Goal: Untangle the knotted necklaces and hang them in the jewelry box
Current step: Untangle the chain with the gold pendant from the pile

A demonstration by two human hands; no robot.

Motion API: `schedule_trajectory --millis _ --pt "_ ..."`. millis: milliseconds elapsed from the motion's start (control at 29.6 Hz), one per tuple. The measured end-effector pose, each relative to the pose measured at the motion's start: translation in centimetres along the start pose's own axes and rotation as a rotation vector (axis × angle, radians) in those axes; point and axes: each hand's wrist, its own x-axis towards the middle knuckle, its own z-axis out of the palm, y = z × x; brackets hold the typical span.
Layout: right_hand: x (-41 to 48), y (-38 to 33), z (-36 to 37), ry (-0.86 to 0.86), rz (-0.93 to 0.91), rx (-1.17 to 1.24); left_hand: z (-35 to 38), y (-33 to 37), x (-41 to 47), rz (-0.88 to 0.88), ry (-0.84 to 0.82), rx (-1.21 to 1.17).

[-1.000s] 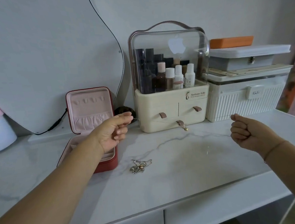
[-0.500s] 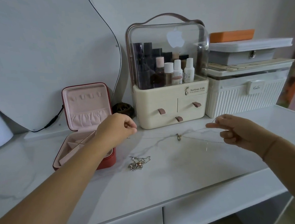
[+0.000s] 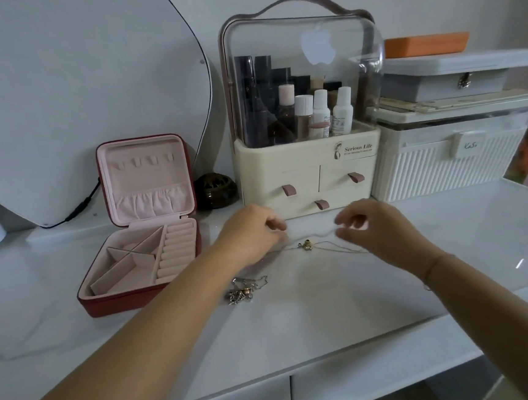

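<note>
While the necklace (image 3: 306,245) sags onto the tabletop (image 3: 392,290), your left hand (image 3: 249,234) and right hand (image 3: 377,231) flank it.
Your right fingers (image 3: 346,234) pinch it; left fingers (image 3: 274,225) curl, grip unclear.

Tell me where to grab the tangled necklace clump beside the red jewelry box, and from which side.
Probably pinch the tangled clump at the thin chain loop straying from its far right side, coming down from above: it lies flat on the table, and that loop sits clear of the bunched pendants.
</note>
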Motion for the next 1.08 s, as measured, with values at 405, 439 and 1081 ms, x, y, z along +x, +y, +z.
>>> schedule_trajectory --millis 405,439,1081 --pt "0.3 -2.5 4.8 -0.068 -0.011 -0.040 3.4 0.6 0.9 0.130 -0.135 -0.082" --pt "0.1 -2.5 4.8 -0.055 -0.020 -0.011 3.3 0.5 0.9 0.128 -0.138 -0.082" --pt "0.4 -2.1 3.4 0.132 0.069 0.748 1.6 -0.1 0.4 -0.095 -0.160 -0.772"
